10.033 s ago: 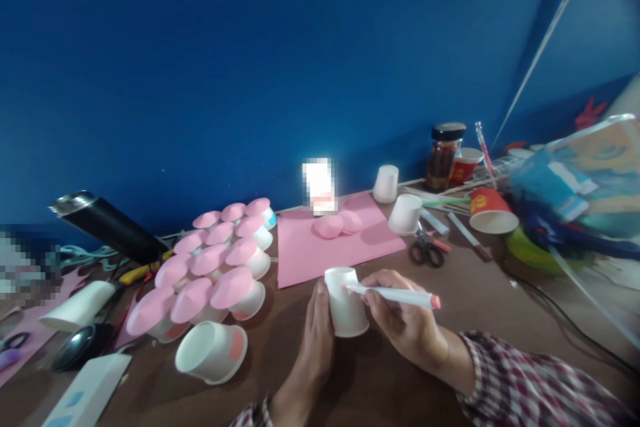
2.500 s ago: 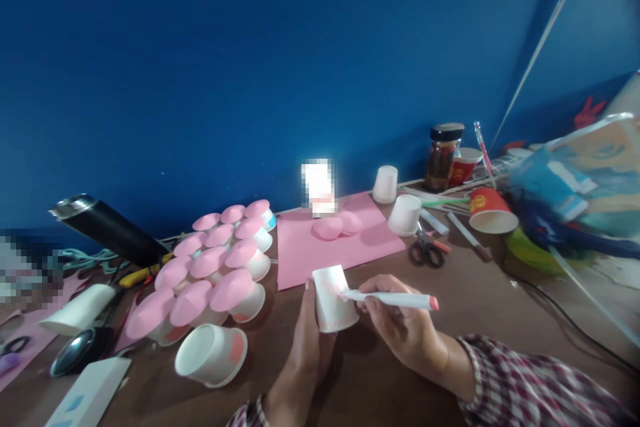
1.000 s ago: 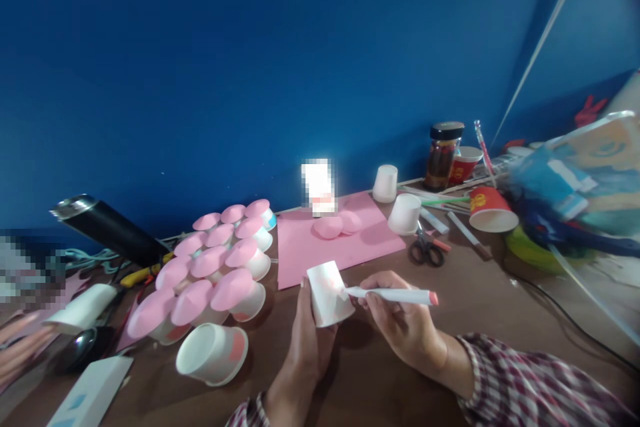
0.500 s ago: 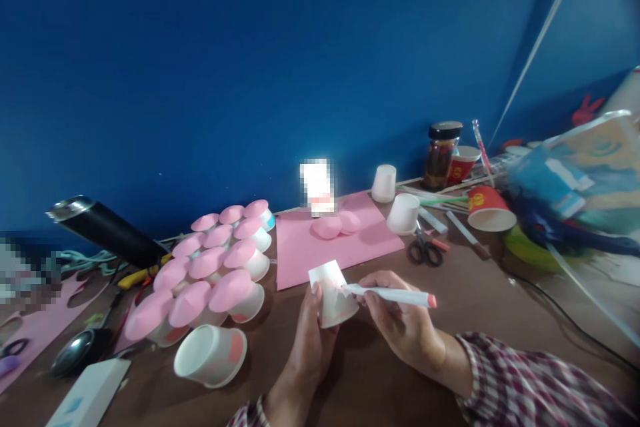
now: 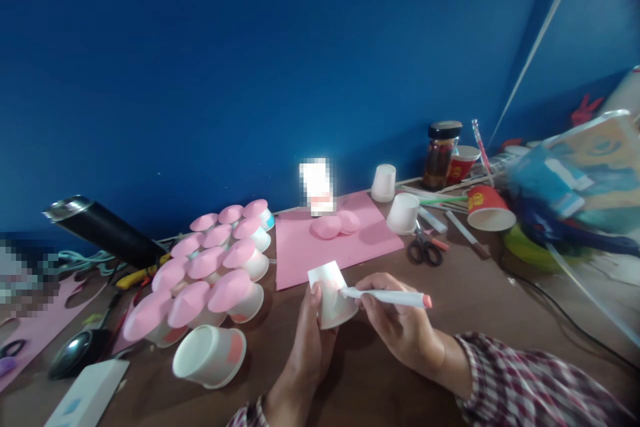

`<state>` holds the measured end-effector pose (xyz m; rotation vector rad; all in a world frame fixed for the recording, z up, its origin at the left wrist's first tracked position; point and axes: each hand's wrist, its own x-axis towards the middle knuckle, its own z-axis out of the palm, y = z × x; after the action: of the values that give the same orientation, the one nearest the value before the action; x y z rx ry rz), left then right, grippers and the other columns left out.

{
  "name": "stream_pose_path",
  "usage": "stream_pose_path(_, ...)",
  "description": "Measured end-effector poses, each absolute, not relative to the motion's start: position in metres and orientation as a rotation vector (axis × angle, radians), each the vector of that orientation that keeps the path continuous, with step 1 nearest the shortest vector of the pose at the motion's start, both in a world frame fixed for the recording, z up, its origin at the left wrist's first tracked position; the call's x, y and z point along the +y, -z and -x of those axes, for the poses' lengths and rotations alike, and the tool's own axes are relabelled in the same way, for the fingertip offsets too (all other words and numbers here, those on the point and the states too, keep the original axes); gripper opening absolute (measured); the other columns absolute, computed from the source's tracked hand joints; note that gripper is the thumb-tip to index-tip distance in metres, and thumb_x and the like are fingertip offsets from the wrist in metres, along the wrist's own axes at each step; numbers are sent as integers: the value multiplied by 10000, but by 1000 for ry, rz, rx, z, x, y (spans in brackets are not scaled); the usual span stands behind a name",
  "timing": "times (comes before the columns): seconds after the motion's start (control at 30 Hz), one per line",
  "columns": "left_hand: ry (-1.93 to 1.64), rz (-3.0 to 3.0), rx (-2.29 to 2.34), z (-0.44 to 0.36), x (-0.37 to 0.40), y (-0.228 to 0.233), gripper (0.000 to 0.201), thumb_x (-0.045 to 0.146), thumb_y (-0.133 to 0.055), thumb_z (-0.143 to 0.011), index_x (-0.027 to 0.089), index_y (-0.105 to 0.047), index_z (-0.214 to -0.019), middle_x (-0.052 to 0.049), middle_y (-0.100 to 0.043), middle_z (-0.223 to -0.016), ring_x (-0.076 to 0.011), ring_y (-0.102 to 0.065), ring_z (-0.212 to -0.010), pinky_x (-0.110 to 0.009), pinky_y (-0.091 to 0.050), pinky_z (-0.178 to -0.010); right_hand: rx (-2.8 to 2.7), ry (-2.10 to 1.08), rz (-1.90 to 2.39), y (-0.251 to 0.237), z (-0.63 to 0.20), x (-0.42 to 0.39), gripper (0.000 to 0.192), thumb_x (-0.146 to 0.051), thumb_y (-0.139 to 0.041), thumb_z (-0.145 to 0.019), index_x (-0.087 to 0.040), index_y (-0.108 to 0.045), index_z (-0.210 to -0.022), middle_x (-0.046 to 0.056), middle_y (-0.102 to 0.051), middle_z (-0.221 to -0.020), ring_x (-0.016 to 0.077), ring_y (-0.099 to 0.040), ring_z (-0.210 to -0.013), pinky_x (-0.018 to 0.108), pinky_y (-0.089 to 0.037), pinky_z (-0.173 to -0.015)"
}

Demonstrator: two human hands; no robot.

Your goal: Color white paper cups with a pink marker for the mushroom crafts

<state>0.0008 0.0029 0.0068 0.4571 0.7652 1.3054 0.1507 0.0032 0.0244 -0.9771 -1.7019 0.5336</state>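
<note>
The left hand (image 5: 313,340) is gripping a small white paper cup (image 5: 331,293), upturned and now tipped toward ten o'clock rather than standing square as it was ten seconds ago, while the right hand (image 5: 400,327) is pinching a white marker (image 5: 387,296) with its tip pressing on the cup's side. A pink patch is spreading there, so the colouring is moving along. At nine o'clock a cluster of pink-topped cups (image 5: 210,267) is sitting; at twelve, a pink sheet (image 5: 305,250).
</note>
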Motion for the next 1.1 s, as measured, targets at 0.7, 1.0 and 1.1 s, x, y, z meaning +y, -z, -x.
stream_pose_path(0.7, -1302, -499, 717, 1, 4, -4, 288, 456, -603, -875, 176, -657, -915, -28, -656, -802, -163, -598, -777, -311, -499, -793, -1799, -376, 822, -31, -154, 2, 98, -129, -531, -901, -184, -610, -921, 31, -665, -734, 160, -653, -633, 260, -518, -585)
stream_pose_path(1.0, -1350, -603, 709, 1, 5, -4, 268, 404, -627, -876, 185, -668, -1025, -79, -695, -1077, -221, -613, -1068, -368, -450, -984, -1769, -309, 845, -33, -157, 2, 118, -117, -548, -909, -181, -605, -990, 45, -695, -801, 164, -683, -689, 259, -544, -635)
stream_pose_path(1.1, -1354, -609, 735, 1, 7, -3, 249, 391, -653, -859, 181, -675, -990, -76, -709, -1058, -231, -621, -1088, -380, -446, -1005, -1766, -344, 909, -32, -158, 3, 102, -137, -532, -922, -182, -615, -963, 40, -683, -780, 162, -669, -665, 262, -543, -624)
